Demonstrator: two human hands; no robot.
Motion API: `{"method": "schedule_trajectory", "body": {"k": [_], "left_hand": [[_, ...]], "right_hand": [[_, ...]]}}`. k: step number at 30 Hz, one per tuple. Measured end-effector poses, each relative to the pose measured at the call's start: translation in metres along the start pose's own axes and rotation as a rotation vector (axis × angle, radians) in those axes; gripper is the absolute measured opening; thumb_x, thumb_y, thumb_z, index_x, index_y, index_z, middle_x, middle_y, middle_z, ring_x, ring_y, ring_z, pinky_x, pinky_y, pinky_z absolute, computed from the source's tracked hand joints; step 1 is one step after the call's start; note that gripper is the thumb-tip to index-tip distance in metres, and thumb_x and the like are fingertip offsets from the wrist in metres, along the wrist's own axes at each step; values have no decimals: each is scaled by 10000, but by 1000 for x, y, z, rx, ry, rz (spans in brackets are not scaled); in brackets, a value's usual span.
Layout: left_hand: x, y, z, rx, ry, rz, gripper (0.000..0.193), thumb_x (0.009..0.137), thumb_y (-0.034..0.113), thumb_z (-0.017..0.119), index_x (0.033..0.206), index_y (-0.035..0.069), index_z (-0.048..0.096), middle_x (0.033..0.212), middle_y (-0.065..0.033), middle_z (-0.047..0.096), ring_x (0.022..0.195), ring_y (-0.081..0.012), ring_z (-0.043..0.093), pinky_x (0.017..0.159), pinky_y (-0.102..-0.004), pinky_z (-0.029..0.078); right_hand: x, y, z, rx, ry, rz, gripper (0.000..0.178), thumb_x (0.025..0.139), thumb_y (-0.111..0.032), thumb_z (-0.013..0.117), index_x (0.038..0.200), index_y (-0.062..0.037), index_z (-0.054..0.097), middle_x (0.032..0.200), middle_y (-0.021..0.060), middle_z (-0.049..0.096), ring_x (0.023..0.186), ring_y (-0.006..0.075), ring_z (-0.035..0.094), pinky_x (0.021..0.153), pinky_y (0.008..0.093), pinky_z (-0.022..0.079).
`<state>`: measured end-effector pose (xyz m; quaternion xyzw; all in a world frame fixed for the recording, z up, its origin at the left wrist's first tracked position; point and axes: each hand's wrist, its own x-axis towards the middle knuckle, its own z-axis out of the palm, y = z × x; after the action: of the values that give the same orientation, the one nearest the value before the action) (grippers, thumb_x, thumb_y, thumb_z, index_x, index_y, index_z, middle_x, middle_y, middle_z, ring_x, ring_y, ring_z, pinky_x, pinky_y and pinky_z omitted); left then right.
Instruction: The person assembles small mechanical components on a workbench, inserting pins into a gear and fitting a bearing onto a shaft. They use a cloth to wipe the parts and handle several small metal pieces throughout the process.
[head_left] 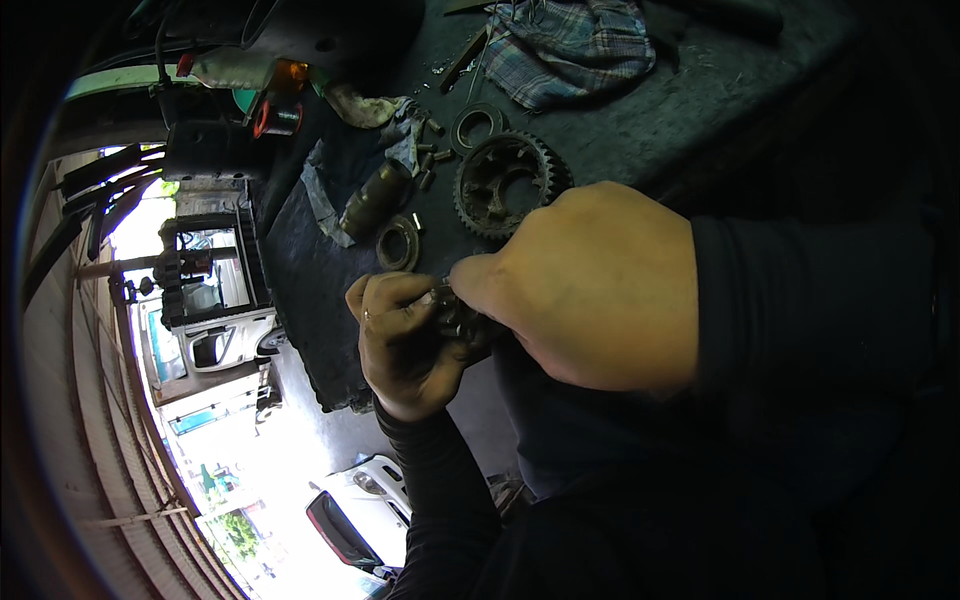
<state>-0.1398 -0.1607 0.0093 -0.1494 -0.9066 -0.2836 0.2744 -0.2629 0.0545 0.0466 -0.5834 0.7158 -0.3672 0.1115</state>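
My left hand (400, 350) is curled round a small dark metal part (460, 322), which looks greasy and is partly hidden by the fingers. From the right, my right hand (600, 290) meets it with fingers closed at the same part; its back hides most of what the fingertips grip. Just beyond the hands a toothed gear wheel (490, 210) lies flat on the dark workbench (310, 290). Near my left fingertips rests a ring-shaped bearing (398, 245), with a metal cylinder (377, 200) behind it.
Another bearing ring (475, 128) lies by the gear, beside several small rollers (428, 160). A plaid cloth (570, 50) lies at the back. Further left are a red-ended spool (277, 118) and a plastic bottle (235, 70). Beyond the bench edge a white car (365, 510) is parked.
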Motion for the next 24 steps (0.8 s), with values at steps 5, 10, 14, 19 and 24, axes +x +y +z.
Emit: {"method": "schedule_trajectory", "body": {"k": [5, 10, 14, 19, 24], "left_hand": [[-2, 0, 1, -7, 6, -15, 521, 548, 38, 726, 1036, 70, 546, 953, -124, 651, 855, -270, 556, 871, -428, 364], [1, 1, 3, -25, 6, -15, 512, 566, 41, 729, 1044, 64, 548, 960, -133, 651, 868, -277, 549, 874, -430, 362], [-1, 1, 2, -46, 17, -31, 501, 580, 48, 733, 1046, 61, 549, 964, -133, 650, 879, -280, 547, 874, -431, 363], [0, 0, 2, -30, 9, -24, 491, 584, 46, 734, 1040, 60, 552, 970, -131, 648, 888, -276, 535, 872, -429, 369], [1, 1, 1, -37, 8, -40, 484, 588, 33, 726, 1039, 61, 552, 978, -130, 646, 902, -272, 521, 875, -425, 370]], "right_hand": [[1, -3, -2, 6, -70, 27, 153, 734, -193, 673, 851, -101, 711, 808, 87, 703, 725, 273, 697, 619, 385, 539], [-1, -3, -2, -53, -34, -25, 172, 724, -192, 696, 858, -86, 717, 812, 91, 705, 738, 275, 701, 634, 380, 547], [2, 3, -1, 0, 39, -28, 165, 715, -184, 707, 846, -84, 722, 815, 96, 706, 743, 273, 704, 642, 378, 552], [-3, 4, 4, -17, 102, -119, 133, 749, -82, 666, 846, -25, 594, 590, 124, 623, 529, 293, 648, 450, 391, 482], [-1, 4, 6, -53, 116, -136, 136, 753, -91, 670, 855, -28, 604, 584, 113, 620, 523, 283, 645, 448, 381, 482]]}}
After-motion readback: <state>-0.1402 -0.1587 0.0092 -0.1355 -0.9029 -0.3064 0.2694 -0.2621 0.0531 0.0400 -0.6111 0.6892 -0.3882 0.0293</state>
